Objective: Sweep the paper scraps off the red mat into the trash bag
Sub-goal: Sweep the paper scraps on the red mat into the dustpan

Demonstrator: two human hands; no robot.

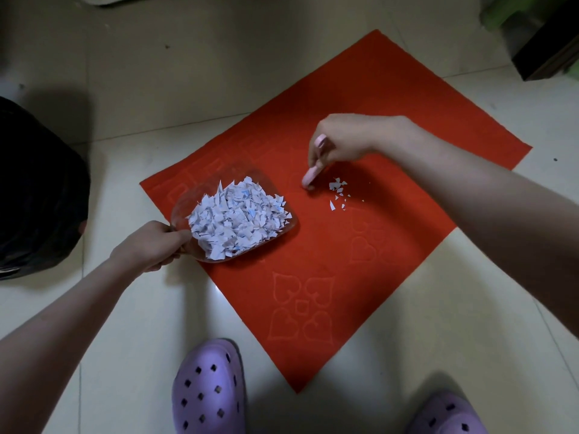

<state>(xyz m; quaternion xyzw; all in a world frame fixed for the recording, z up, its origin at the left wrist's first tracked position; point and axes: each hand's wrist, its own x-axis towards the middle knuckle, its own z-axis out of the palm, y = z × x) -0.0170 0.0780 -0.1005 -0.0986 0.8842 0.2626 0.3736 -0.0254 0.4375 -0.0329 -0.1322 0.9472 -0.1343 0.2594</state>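
A red mat with embossed hearts lies on the tiled floor. My left hand grips the rear edge of a clear plastic dustpan that rests on the mat's left part. A heap of white paper scraps fills the pan. My right hand holds a small pink brush with its tip down on the mat. Just right of the brush tip lie several loose scraps. The black trash bag stands at the left edge, off the mat.
My feet in purple clogs stand on the tiles below the mat, the second clog at the bottom right. A dark box sits at the top right and something green behind it.
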